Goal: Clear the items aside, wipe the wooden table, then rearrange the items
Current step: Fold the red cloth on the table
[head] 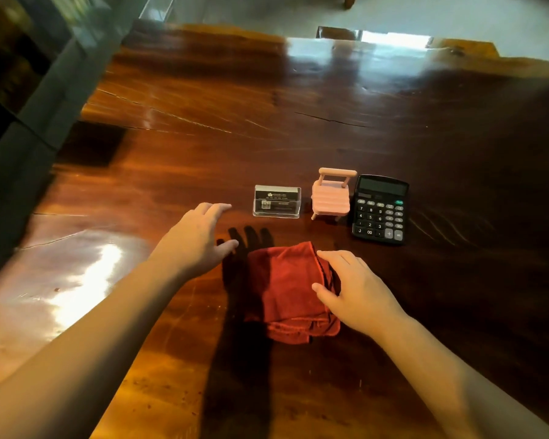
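A folded red cloth (pixel 286 293) lies on the glossy wooden table (pixel 298 122), close to me. My right hand (pixel 355 289) rests on the cloth's right edge, thumb and fingers pinching its folds. My left hand (pixel 197 236) hovers just left of the cloth with fingers spread, holding nothing. Behind the cloth, three items stand in a row: a clear card holder (pixel 277 201) with dark cards, a small pink chair-shaped stand (pixel 331 194), and a black calculator (pixel 380 210).
The table's left edge (pixel 61 172) runs diagonally beside a dark wall or panel. A dark rectangular patch (pixel 92 144) shows near that edge. Floor and a chair back (pixel 339 32) lie beyond the far edge.
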### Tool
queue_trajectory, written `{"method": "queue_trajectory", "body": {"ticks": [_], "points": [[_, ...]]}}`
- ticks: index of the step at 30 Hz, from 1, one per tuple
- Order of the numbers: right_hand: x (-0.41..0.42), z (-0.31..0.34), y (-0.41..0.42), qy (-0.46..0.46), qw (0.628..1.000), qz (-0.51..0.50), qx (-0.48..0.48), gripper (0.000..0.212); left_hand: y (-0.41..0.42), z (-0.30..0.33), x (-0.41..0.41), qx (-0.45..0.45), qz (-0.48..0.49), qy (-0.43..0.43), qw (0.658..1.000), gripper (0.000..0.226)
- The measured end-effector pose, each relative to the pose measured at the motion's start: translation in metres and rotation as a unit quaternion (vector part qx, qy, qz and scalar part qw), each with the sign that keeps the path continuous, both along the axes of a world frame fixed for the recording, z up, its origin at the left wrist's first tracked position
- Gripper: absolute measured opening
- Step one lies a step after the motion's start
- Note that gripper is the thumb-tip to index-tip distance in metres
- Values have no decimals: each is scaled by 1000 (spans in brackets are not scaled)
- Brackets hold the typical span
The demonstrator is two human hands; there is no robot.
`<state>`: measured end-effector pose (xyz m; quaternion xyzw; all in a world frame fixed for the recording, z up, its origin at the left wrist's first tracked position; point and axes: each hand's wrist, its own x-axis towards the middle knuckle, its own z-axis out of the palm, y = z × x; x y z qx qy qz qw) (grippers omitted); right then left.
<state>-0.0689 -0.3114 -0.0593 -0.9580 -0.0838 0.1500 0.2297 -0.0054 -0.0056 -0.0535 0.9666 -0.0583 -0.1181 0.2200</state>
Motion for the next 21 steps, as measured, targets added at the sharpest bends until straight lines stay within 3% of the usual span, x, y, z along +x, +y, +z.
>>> {"method": "queue_trajectory", "body": {"ticks": [6, 13, 18, 21], "points": [[-25, 8, 9, 23, 998, -54, 2, 63, 9, 11, -35, -46, 19, 12, 999, 68], [-30, -15, 29, 101, 962, -241, 75, 63, -27, -9, -48, -138, 127, 163, 969, 67], [-18, -29, 35, 129, 926, -334, 121, 69, -55, -29, -45, -166, 196, 221, 941, 72], [-12, -38, 37, 125, 914, -369, 117, 69, -68, -35, -43, -179, 241, 219, 928, 47]]}}
